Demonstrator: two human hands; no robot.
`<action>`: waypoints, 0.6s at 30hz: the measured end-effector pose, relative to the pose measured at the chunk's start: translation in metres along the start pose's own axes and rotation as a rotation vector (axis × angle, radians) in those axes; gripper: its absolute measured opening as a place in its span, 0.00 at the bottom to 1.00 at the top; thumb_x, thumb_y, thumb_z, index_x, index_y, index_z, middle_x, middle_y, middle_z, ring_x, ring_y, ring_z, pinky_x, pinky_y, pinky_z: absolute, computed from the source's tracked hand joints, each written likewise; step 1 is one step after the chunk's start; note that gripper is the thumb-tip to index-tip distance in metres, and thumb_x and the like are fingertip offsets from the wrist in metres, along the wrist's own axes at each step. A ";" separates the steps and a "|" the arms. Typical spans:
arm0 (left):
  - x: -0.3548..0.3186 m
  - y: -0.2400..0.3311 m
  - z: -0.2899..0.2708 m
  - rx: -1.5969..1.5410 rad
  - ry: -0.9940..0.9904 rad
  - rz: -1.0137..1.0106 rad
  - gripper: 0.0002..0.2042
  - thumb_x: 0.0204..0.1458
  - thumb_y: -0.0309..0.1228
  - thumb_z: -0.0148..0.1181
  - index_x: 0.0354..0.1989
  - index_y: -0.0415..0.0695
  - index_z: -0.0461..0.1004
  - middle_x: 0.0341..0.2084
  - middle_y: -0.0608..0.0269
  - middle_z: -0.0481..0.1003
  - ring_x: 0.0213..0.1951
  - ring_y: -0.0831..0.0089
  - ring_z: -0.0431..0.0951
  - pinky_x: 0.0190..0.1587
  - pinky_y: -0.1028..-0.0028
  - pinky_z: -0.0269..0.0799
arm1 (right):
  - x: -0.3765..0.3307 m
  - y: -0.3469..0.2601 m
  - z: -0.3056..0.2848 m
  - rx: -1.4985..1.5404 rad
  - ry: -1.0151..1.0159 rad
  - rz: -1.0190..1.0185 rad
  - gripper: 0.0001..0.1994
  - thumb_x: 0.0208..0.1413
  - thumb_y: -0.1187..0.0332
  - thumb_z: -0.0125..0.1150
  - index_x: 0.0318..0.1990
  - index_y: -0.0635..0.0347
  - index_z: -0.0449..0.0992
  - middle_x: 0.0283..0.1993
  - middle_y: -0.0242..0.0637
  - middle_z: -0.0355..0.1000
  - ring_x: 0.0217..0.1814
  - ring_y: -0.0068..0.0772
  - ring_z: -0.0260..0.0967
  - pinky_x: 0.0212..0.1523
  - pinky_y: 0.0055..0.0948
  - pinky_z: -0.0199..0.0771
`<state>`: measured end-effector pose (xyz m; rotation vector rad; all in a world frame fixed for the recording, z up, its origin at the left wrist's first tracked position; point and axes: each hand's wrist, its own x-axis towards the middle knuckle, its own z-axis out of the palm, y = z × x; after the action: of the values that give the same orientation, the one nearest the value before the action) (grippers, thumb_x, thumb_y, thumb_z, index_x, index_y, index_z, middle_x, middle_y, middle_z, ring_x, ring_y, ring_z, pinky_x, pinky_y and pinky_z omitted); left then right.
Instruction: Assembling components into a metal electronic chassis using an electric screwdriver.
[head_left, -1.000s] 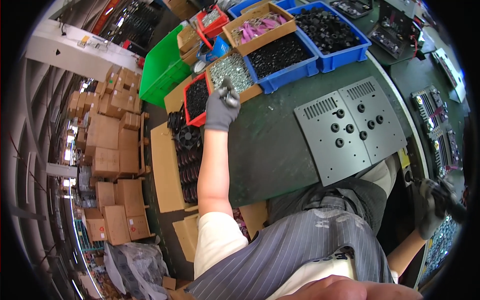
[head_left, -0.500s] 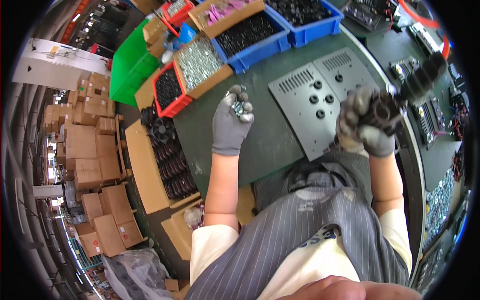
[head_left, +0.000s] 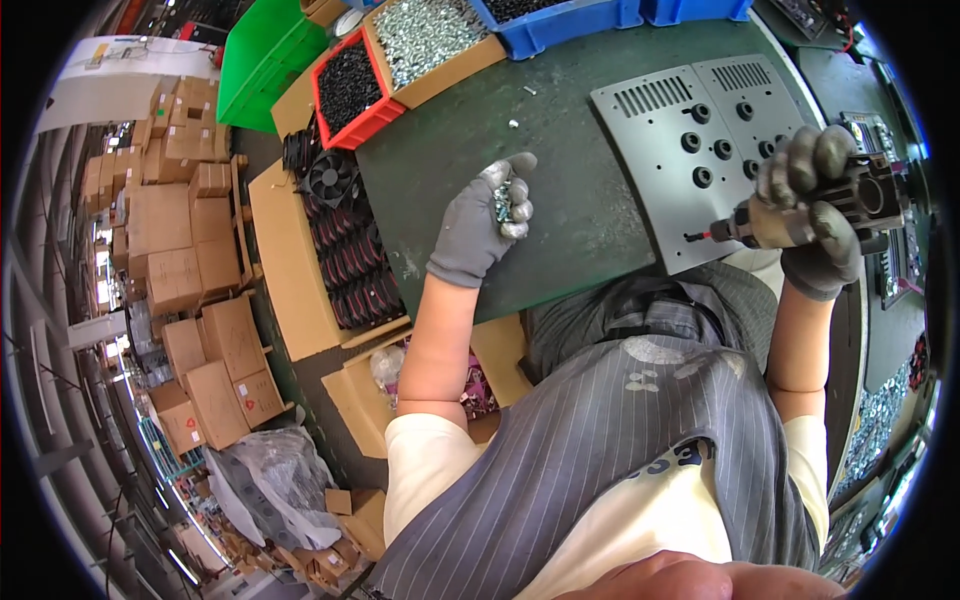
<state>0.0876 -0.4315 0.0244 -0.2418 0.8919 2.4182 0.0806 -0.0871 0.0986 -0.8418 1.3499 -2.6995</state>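
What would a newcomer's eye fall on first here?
Probably the dark handheld driver in the right gloved hand at right, by the gray metal panels bearing black rings. Then the left gloved hand, curled around small shiny pieces near center, and the green crate at upper left.

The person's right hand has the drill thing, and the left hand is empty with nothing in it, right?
Not quite: the left hand isn't empty. In the head view, small shiny metal pieces sit in its curled fingers. The right hand does hold the drill-like tool.
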 end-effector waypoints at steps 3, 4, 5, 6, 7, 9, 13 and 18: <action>-0.008 0.010 0.005 0.116 0.319 0.062 0.14 0.58 0.32 0.45 0.50 0.42 0.68 0.24 0.69 0.68 0.23 0.78 0.67 0.19 0.83 0.62 | -0.003 -0.001 -0.002 0.057 0.005 0.036 0.23 0.39 0.69 0.61 0.45 0.55 0.60 0.36 0.34 0.58 0.35 0.28 0.60 0.39 0.28 0.63; -0.007 0.014 0.005 0.106 0.425 0.090 0.14 0.57 0.31 0.46 0.51 0.44 0.69 0.24 0.70 0.68 0.23 0.78 0.67 0.19 0.83 0.62 | -0.003 0.001 -0.002 0.064 0.004 0.038 0.23 0.39 0.69 0.61 0.45 0.55 0.60 0.36 0.34 0.58 0.35 0.28 0.60 0.39 0.28 0.63; -0.005 0.020 0.002 0.115 0.490 0.090 0.13 0.57 0.31 0.48 0.50 0.46 0.70 0.24 0.71 0.67 0.23 0.79 0.66 0.20 0.84 0.62 | -0.002 0.004 -0.002 0.038 0.001 0.036 0.23 0.39 0.69 0.61 0.45 0.55 0.60 0.36 0.35 0.59 0.35 0.29 0.60 0.40 0.28 0.63; -0.003 0.027 0.004 0.111 0.489 0.086 0.14 0.56 0.34 0.51 0.50 0.46 0.70 0.22 0.72 0.65 0.22 0.80 0.64 0.21 0.85 0.61 | -0.002 0.005 -0.002 0.011 -0.002 0.033 0.23 0.40 0.68 0.60 0.45 0.55 0.60 0.37 0.35 0.59 0.36 0.29 0.60 0.40 0.29 0.63; 0.000 0.035 -0.013 0.167 0.360 0.089 0.14 0.55 0.36 0.54 0.48 0.45 0.71 0.22 0.72 0.67 0.23 0.79 0.66 0.22 0.83 0.63 | -0.002 0.006 -0.002 -0.018 -0.005 0.030 0.23 0.40 0.68 0.60 0.46 0.55 0.61 0.37 0.35 0.59 0.37 0.29 0.60 0.40 0.29 0.63; 0.010 0.042 -0.028 0.218 0.236 0.100 0.14 0.54 0.38 0.56 0.46 0.44 0.73 0.22 0.71 0.69 0.23 0.78 0.68 0.24 0.81 0.65 | 0.000 0.009 0.001 -0.022 -0.003 0.041 0.23 0.40 0.68 0.60 0.46 0.55 0.61 0.37 0.36 0.59 0.37 0.29 0.60 0.40 0.29 0.63; 0.045 0.033 -0.010 1.383 0.554 0.545 0.15 0.50 0.41 0.61 0.39 0.43 0.78 0.27 0.64 0.77 0.27 0.74 0.74 0.30 0.75 0.69 | -0.001 0.012 0.002 -0.024 0.000 0.029 0.23 0.41 0.69 0.60 0.47 0.56 0.62 0.38 0.37 0.60 0.38 0.30 0.61 0.41 0.30 0.64; 0.071 0.032 0.001 1.976 0.635 0.672 0.15 0.47 0.43 0.62 0.35 0.45 0.78 0.26 0.56 0.77 0.29 0.63 0.77 0.34 0.67 0.70 | -0.002 0.006 0.002 -0.006 0.025 0.028 0.23 0.42 0.69 0.60 0.48 0.57 0.63 0.39 0.38 0.62 0.38 0.30 0.62 0.41 0.30 0.65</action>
<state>0.0110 -0.4206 0.0179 0.1250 3.3358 0.6881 0.0818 -0.0914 0.0943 -0.7858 1.3641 -2.6957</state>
